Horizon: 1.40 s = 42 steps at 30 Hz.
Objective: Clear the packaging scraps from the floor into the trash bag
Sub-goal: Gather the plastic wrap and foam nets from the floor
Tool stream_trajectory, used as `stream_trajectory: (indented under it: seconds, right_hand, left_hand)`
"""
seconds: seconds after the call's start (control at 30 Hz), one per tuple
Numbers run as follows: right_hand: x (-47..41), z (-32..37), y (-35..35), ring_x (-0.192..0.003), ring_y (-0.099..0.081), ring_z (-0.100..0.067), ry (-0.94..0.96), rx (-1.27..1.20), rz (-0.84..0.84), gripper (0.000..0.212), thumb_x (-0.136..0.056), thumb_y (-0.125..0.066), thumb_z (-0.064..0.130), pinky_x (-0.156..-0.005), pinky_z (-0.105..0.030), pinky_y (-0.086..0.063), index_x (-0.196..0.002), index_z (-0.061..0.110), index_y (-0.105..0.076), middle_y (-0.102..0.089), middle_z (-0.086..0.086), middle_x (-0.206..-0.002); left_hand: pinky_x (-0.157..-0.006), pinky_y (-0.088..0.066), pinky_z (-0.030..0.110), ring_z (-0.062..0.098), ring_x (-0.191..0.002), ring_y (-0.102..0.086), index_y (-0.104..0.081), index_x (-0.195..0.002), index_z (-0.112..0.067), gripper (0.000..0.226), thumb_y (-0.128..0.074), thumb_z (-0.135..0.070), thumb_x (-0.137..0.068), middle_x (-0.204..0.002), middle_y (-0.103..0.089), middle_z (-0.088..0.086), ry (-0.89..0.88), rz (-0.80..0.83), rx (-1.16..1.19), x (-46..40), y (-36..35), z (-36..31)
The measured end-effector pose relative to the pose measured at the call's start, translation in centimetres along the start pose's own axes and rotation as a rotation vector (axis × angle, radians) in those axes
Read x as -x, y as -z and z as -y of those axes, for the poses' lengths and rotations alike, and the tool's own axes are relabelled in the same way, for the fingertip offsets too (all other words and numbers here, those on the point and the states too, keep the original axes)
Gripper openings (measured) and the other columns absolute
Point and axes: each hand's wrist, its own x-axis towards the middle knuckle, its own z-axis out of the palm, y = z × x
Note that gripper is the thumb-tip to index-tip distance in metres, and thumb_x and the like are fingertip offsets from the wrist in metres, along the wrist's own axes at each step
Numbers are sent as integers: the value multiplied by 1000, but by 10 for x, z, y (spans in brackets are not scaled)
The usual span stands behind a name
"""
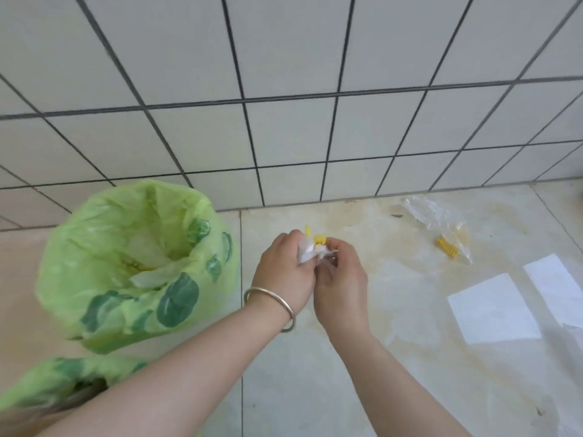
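Both hands meet above the floor, sharing one crumpled wad of packaging scrap, clear film with yellow pieces. The left hand, with a metal bangle on its wrist, has its fingers curled round the wad's left side; the right hand pinches the wad's right side, fingers bent and close together. The yellow bits project just beyond the fingertips of both hands, toward the tiled wall. The open green trash bag stands to the left of the left hand's knuckles, near but apart. A second clear scrap with a yellow piece lies on the floor well to the right of the right hand's fingers; two white paper sheets lie right of that wrist.
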Motion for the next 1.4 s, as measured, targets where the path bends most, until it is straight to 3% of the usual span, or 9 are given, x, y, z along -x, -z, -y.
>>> stream_trajectory:
  seconds: [0.13, 0.23, 0.37, 0.57, 0.73, 0.93, 1.07, 1.23, 1.4]
  right_hand:
    - [1, 74, -39, -81, -55, -15, 240, -39, -31, 32, -85, -47, -1, -69, -26, -44, -98, 27, -54, -63, -6, -101]
    - [5, 120, -73, -80, -56, -16, 381, -52, -1, 27, -83, -51, 1, -70, -31, -45, -101, 21, -57, -66, -3, -98]
    - [5, 149, -114, -82, -56, -21, 477, 52, 146, 24, -83, -52, 4, -70, -34, -45, -103, 16, -57, -63, 1, -91]
    - [0, 124, -177, -103, -56, -19, 306, 217, 433, 31, -90, -46, 8, -78, -22, -40, -120, 16, -51, -61, -4, -115]
    - [-9, 92, -215, -113, -51, -28, 119, 457, 605, 38, -90, -44, 7, -80, -25, -37, -128, 5, -45, -51, -13, -127]
    - [-16, 78, -240, -115, -55, -33, 132, 973, 881, 35, -97, -35, 10, -92, -35, -46, -128, 1, -49, -55, -19, -128]
    - [-12, 80, -230, -123, -46, -31, 278, 1194, 746, 40, -98, -34, 12, -97, -37, -43, -137, 1, -36, -42, -19, -135]
    - [-7, 95, -193, -127, -38, -33, 340, 1009, 528, 49, -98, -33, 10, -88, -41, -48, -145, 2, -23, -36, -19, -138]
    - [3, 94, -108, -118, -46, -28, 422, 752, 291, 37, -92, -42, 11, -73, -34, -38, -129, 11, -46, -48, -9, -127]
  left_hand:
    - [-59, -33, 12, 13, -72, -45, -52, -81, -23, 14, -63, -14, -82, -80, -51, -6, -175, -326, 106, 2, 75, -6]
    - [-69, -37, 2, 3, -76, -47, -57, -109, -20, 32, -64, -11, -80, -92, -54, -7, -272, -532, 139, 8, 126, 3]
    - [-78, -28, -9, -5, -84, -38, -57, -119, -11, 38, -60, -15, -81, -104, -48, 0, -246, -626, -13, 8, 172, 40]
    - [-66, -25, 17, 24, -96, -49, -36, -138, -18, 53, -52, -8, -89, -123, -39, 7, 161, -285, -186, 6, 175, 112]
    - [-84, -44, 36, 34, -101, -55, -30, -141, -18, 57, -48, -9, -88, -131, -35, 12, 346, 23, -391, -9, 169, 152]
    - [-111, -31, 35, 32, -135, -37, -28, -142, -7, 50, -41, -11, -94, -147, -33, 17, 461, 481, -680, -33, 161, 172]
    - [-110, -35, 41, 33, -136, -35, -8, -149, -29, 73, -51, -27, -89, -150, -29, 13, 525, 501, -732, -39, 161, 180]
    - [-101, -41, 47, 32, -135, -33, 7, -144, -45, 79, -46, -44, -85, -152, -21, 4, 398, 274, -908, -33, 159, 132]
    - [-84, -53, 38, 28, -109, -60, -38, -131, -33, 52, -49, -21, -82, -125, -57, -1, 80, 86, -830, -19, 134, 62]
